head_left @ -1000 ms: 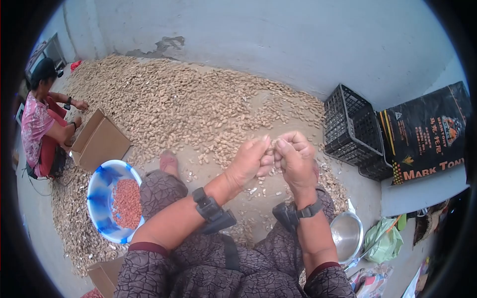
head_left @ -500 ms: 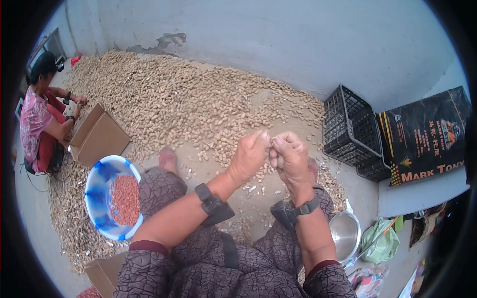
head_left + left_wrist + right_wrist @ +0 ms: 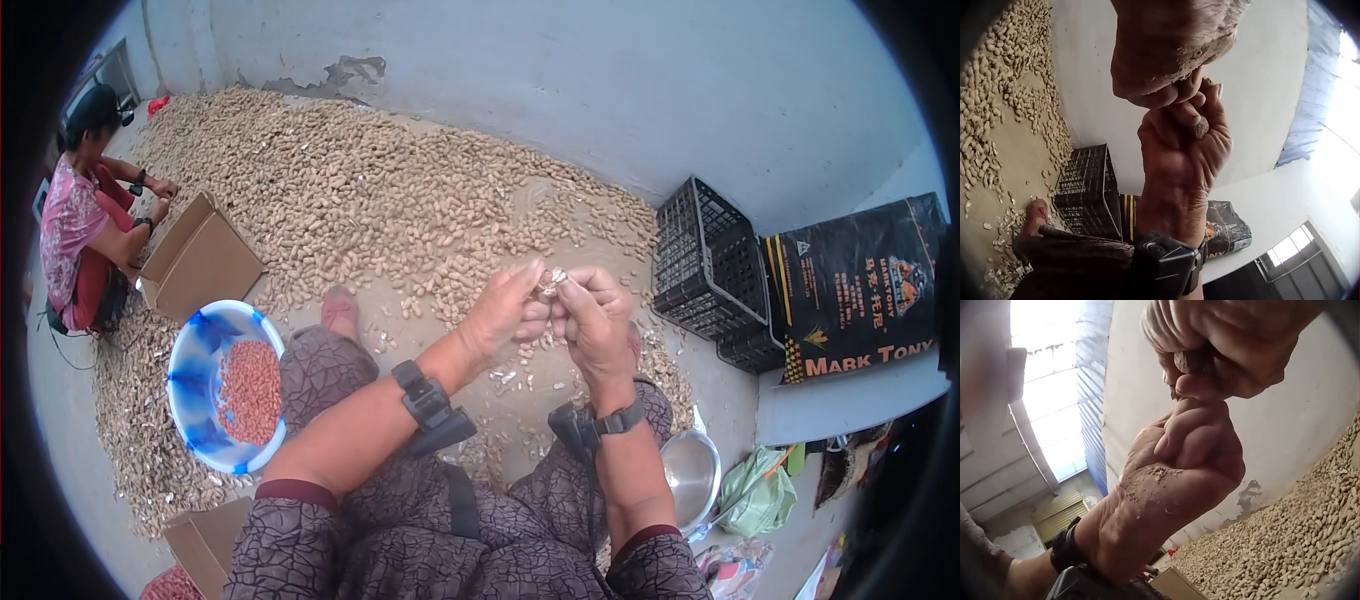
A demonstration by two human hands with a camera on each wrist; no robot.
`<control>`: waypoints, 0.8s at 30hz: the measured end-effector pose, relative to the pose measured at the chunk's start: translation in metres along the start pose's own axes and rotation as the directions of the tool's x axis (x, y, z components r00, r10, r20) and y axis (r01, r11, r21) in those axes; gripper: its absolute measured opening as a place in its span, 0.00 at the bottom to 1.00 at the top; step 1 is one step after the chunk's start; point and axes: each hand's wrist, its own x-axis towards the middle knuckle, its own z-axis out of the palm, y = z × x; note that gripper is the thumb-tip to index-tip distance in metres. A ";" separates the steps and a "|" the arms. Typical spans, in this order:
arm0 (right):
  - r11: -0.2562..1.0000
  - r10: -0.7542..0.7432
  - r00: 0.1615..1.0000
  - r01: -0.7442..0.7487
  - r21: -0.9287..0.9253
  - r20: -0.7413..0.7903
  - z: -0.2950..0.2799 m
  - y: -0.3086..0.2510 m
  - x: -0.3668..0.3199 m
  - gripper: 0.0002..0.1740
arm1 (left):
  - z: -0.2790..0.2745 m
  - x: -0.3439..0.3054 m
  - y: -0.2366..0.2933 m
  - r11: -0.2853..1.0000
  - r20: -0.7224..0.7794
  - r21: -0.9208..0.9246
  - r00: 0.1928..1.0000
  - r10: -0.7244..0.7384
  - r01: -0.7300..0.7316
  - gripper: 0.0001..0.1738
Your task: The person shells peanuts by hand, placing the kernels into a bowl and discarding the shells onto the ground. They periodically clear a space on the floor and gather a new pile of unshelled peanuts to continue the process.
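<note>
In front of me, a cracked peanut (image 3: pixel 549 284) shows pale shell lining and a reddish kernel between my fingertips. My left hand (image 3: pixel 497 312) pinches it from one side with curled fingers. Opposite, my right hand (image 3: pixel 596 316) grips it between thumb and fingers. From the right wrist, a brown peanut piece (image 3: pixel 1189 361) shows within the curl of the right hand; dusty crumbs stick to the side of the left hand (image 3: pixel 1172 475). The left wrist view shows a brown piece (image 3: pixel 1200 129) against the right palm, with the left hand close above.
A large heap of unshelled peanuts (image 3: pixel 380 205) spreads along the wall. At left stands a blue-and-white basin (image 3: pixel 190 400) of reddish kernels, near a cardboard box (image 3: pixel 205 265) and a crouching person (image 3: pixel 75 230). Black crates (image 3: pixel 700 270), a printed sack (image 3: pixel 860 290) and a metal bowl (image 3: pixel 690 470) stand at right.
The peanut between my hands has come open, its pale lining now in sight. My hands stay together at nearly the same spot, and the head view has shifted slightly.
</note>
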 end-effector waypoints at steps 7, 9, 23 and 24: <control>0.983 0.153 0.986 -0.146 -0.109 0.060 -0.011 -0.017 0.000 0.06 | -0.006 0.000 0.002 0.990 -0.122 0.133 0.992 -0.020 0.036 0.21; 0.951 0.248 0.960 -0.216 -0.221 0.127 -0.019 -0.030 0.001 0.06 | -0.011 0.000 0.003 0.989 -0.162 0.128 0.985 -0.054 0.075 0.21; 0.840 0.488 0.873 -0.473 -0.265 -0.010 -0.023 -0.031 0.004 0.16 | 0.005 -0.006 -0.001 0.911 0.091 0.412 0.996 -0.010 -0.028 0.14; 0.843 0.495 0.869 -0.483 -0.237 -0.011 -0.023 -0.025 0.006 0.17 | 0.007 -0.007 -0.001 0.911 0.091 0.412 0.996 -0.008 -0.031 0.14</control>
